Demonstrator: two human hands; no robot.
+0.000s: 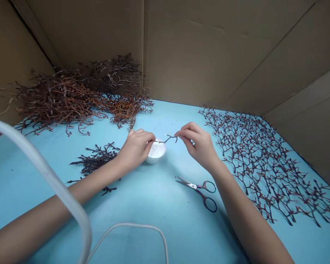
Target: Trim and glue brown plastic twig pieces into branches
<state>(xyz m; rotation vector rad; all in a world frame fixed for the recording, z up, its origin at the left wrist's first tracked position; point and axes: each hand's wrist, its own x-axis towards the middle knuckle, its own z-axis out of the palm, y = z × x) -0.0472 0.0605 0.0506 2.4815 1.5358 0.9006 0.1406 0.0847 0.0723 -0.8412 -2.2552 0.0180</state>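
The left hand point(136, 148) and the right hand point(199, 145) are both closed in a fingertip pinch on a thin dark branched twig point(167, 138), one at each end. The twig sits between them, just above a white cup point(155, 158) holding something white, too blurred to identify. A light, close pinch suits so slender and brittle-looking a piece: it steadies the twig without bending it and leaves its middle in clear view.

Left of the cup lies a small bunch of dark twigs point(95, 159) on the blue tabletop point(165, 117). Farther back on that side is a heap of reddish-brown branches point(63, 99). Right of the cup, unheld scissors point(198, 190) with dark looped handles lie near the right hand, and beyond them spreads a wide layer of dark branching twigs point(264, 165).
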